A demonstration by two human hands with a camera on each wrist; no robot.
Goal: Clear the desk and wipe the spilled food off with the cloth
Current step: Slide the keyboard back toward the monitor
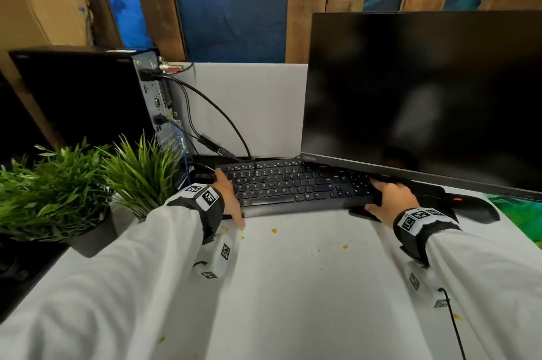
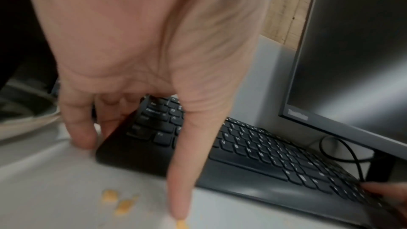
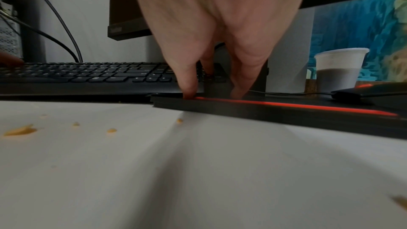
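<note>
Toward the far edge of the white desk (image 1: 293, 286), the left hand (image 1: 230, 197) grips the left end of the flat black plastic keyboard (image 1: 293, 185); the right hand (image 1: 391, 198) grasps its right end. Small yellow food crumbs (image 1: 274, 231) lie scattered just nearer.

- The near half of the white desk (image 1: 293, 286) is open to you, with only orange crumbs (image 1: 274, 231) scattered on it.
- Far across the middle, the black keyboard (image 1: 293, 186) spans the desk, your hands at both its ends.
- The monitor (image 1: 425, 95) overhangs the keyboard's far right, leaving a low gap.
- Two potted plants (image 1: 88, 183) and a computer tower (image 1: 88, 95) block the left.
- Cables (image 1: 223, 116) hang behind the keyboard.
- A black mouse pad (image 3: 286, 111) and a cup (image 3: 339, 70) sit on the right.
</note>
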